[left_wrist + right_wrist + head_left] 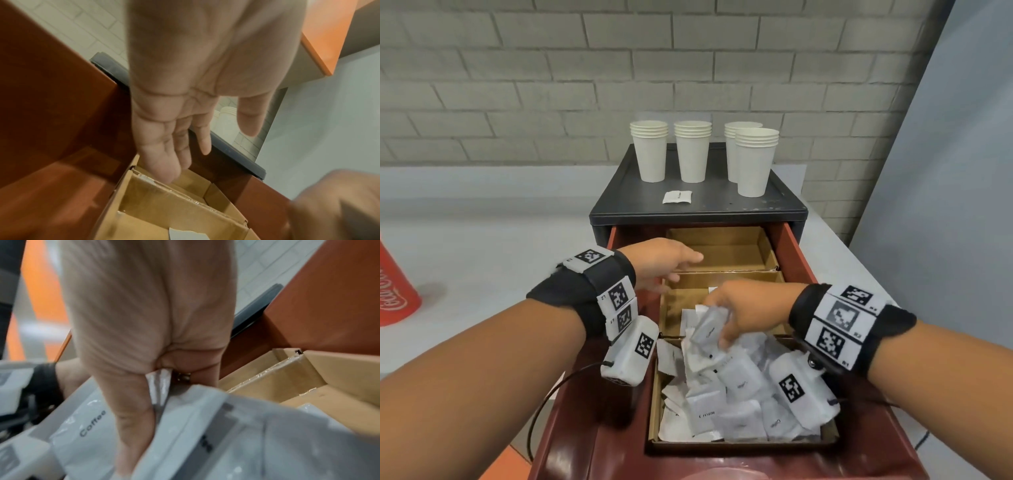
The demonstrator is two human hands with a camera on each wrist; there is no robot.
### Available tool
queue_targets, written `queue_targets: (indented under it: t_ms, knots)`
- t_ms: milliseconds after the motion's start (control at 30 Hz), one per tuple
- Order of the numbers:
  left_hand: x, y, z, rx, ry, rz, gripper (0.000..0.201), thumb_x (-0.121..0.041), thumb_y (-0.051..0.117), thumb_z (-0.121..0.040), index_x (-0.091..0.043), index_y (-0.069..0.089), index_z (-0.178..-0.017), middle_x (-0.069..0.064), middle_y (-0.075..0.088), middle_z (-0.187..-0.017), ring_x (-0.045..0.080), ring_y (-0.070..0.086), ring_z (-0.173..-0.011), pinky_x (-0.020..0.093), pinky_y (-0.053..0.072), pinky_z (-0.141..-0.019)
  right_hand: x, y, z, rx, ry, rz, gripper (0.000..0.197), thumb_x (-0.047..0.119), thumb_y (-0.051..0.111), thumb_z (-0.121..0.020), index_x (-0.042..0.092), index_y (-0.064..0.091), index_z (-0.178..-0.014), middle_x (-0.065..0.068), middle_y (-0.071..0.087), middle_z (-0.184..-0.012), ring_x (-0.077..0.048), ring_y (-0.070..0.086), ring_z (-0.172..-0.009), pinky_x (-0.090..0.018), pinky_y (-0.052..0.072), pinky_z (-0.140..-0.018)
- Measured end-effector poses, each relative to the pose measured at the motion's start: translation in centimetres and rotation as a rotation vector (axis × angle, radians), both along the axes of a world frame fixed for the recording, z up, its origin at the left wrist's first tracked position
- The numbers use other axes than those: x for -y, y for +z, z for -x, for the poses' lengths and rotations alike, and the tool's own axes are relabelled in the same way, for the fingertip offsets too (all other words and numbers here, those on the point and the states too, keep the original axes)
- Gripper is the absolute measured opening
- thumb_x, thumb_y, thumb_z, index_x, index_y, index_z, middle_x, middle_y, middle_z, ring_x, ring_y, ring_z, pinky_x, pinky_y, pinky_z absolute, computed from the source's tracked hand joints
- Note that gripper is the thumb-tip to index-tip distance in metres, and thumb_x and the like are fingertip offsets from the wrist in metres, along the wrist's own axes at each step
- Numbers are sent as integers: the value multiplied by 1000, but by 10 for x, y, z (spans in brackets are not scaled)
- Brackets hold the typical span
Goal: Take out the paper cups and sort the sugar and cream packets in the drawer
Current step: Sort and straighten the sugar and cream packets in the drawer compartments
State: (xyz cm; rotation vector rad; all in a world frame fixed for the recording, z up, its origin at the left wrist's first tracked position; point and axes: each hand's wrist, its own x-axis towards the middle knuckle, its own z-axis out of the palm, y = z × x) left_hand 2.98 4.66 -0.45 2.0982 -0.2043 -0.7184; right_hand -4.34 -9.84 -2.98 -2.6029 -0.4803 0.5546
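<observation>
Head view: cups are out; right hand [743,308] grips white packets [709,330], left hand [664,262] open, empty; next, drop them into a cardboard compartment [722,255].

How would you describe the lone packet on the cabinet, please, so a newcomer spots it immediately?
Find the dark grey cabinet against the brick wall, topped with four stacks of paper cups. In front of them lies one small white packet, flat and alone, unlike the heaped ones in the drawer.
</observation>
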Motion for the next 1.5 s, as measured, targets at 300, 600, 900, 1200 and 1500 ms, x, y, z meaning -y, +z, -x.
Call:
queue_targets:
  t_ms: [300,600,900,1200,1500]
  knots:
    - [-1,-9,0,-153,-38,200,46,-49,43,-94,-15,59,-119,9,60,-115,20,60,-87,35,46,-84,5,6,-3,-38,-147,-370,22,5,75,-75,18,65,-90,-3,69,-94,-12,64,-83,-31,51,-83]
    - [-2,-7,-1,-442,-149,455,73,-69,23,-88,-15,65,-112,16,65,-115,31,59,-105,44,41,-99,18,19,-6,-74,-300,-776,33,-4,65,-81,20,62,-102,3,69,-92,-3,68,-81,-16,54,-68]
    - [5,-4,0,-467,-140,681,57,-57,48,-72,-18,63,-111,14,67,-105,31,63,-97,47,53,-80,13,19,-30,-14,-543,-1137,36,-6,58,-86,9,58,-118,-7,68,-104,-18,66,-93,-27,58,-76]
    - [7,-11,-8,-409,26,711,29,-34,46,-95,-11,61,-105,12,68,-92,21,70,-74,30,58,-61,-8,19,-43,-40,-548,-1168,40,-5,51,-91,16,51,-124,1,66,-101,-13,66,-88,-23,58,-65]
    - [12,-13,-9,-274,142,865,18,-3,52,-92,-14,59,-104,10,70,-88,20,70,-73,24,57,-55,-13,27,-58,252,-755,-920,21,16,51,-96,12,62,-112,-10,64,-118,-26,63,-103,-44,53,-91]
